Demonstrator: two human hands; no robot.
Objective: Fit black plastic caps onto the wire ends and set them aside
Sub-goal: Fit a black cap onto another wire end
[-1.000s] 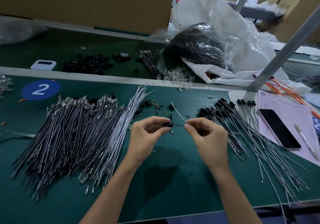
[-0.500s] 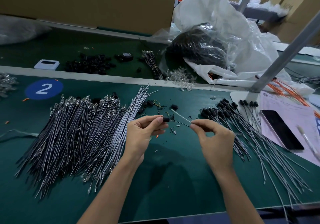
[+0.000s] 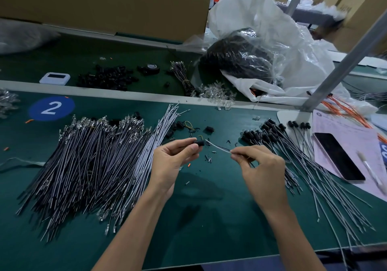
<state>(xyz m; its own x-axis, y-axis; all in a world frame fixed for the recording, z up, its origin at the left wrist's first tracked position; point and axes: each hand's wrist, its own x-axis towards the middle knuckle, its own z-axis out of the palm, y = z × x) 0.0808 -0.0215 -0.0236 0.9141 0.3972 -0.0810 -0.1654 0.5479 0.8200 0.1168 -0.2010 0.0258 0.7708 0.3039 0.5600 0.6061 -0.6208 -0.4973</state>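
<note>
- A small black cap [image 3: 200, 142], cylindrical and of matte plastic, was pinched between the thumb and curled fingers of the left hand [image 3: 171, 161], just above the green mat [image 3: 209, 218].
- A thin wire [image 3: 217, 148], a pale strand lying alongside a dark one, was seen running from the cap across to the right hand [image 3: 261, 166]. There it was pinched between thumb and forefinger, with the remaining fingers curled in.
- A broad fan of uncapped wires [image 3: 88, 166], straight, grey and dark, with glinting metal terminals at the far ends, was spread on the mat to the left of the hands.
- A thinner spread of capped wires [image 3: 293, 155] was laid to the right, the black caps clustered at its far end.
- A few loose caps [image 3: 180, 125] and short offcuts were scattered on the mat beyond the hands, between the two spreads.
- A glossy, dark-screened phone [image 3: 339, 157] was set on a pale printed sheet [image 3: 343, 132] at the right edge, with a white pen [image 3: 370, 170] beside it.
- A round blue sticker [image 3: 51, 108] bearing a white 2 was fixed to the mat at the far left.
- Beyond a pale dividing strip, a heap of black plastic parts [image 3: 106, 77], a cluster of clear faceted pieces [image 3: 217, 94] and a crinkled translucent bag [image 3: 261, 40] over a dark bundle were seen.
</note>
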